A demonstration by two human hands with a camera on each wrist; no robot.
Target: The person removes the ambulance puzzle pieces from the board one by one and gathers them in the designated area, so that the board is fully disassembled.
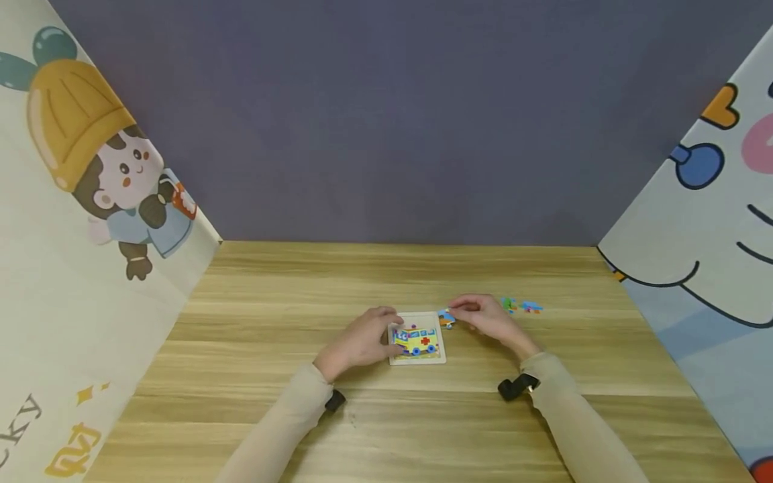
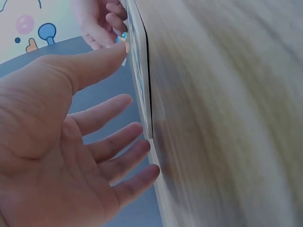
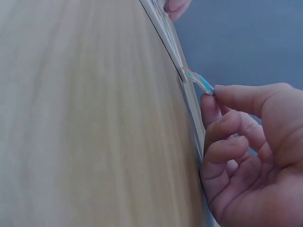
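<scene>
A small square puzzle board (image 1: 417,360) with a pale frame lies flat on the table, showing a yellow ambulance picture (image 1: 425,341). My left hand (image 1: 364,339) is at the board's left side, its fingers extended and spread over that edge; in the left wrist view the left hand (image 2: 71,127) holds nothing. Between thumb and index finger, my right hand (image 1: 488,318) pinches a blue and orange puzzle piece (image 1: 446,318) just beyond the board's upper right edge. The right wrist view shows this puzzle piece (image 3: 202,82) tilted, one end close to the board's corner.
Right of my right hand lie more loose puzzle pieces, a green one (image 1: 508,305) and a blue one (image 1: 531,306). The wooden table (image 1: 302,282) meets a dark grey wall (image 1: 398,134) behind and printed panels at both sides. Each wrist wears a black device (image 1: 518,387).
</scene>
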